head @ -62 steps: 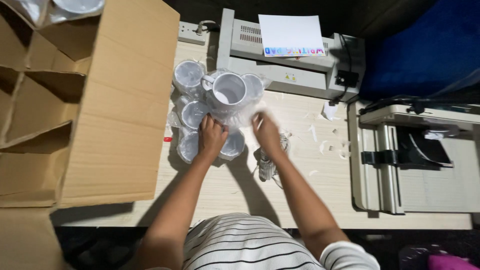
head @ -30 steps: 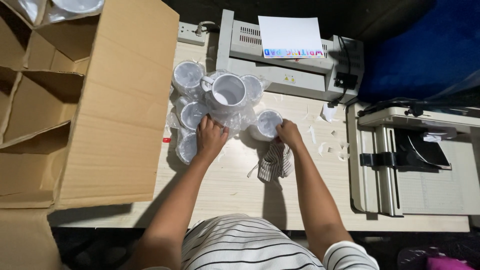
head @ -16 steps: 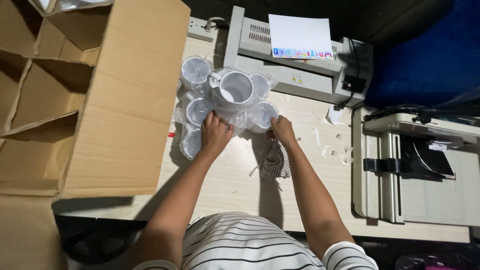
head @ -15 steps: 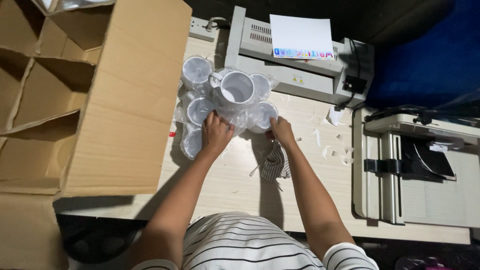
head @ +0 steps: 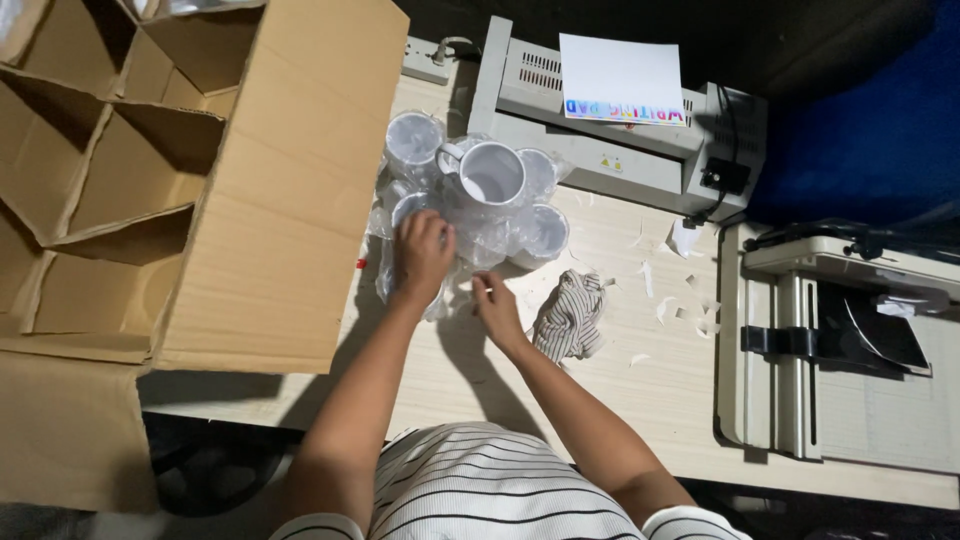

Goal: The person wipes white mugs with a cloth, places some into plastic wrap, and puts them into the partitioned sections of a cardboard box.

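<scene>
With your left hand (head: 422, 258) pressed flat on the wrapped mugs (head: 478, 200) clustered near the surface's far edge beside the cardboard box (head: 285, 180), pinch the loose plastic wrap (head: 462, 290) lightly with your right hand (head: 496, 308), steadying the stack so nothing tips.

On the worktop (head: 600, 390) in front of you, the wrapped mugs (head: 470, 200) sit in a cluster, with the cardboard box (head: 200, 200) to their left and the laminator (head: 610, 130) just behind them. Your left hand (head: 422, 255) rests on the cluster's near edge, your right hand (head: 495, 308) just beside it. The cloth (head: 570, 318) lies right of that hand, and the paper cutter (head: 840, 350) sits farther right.
</scene>
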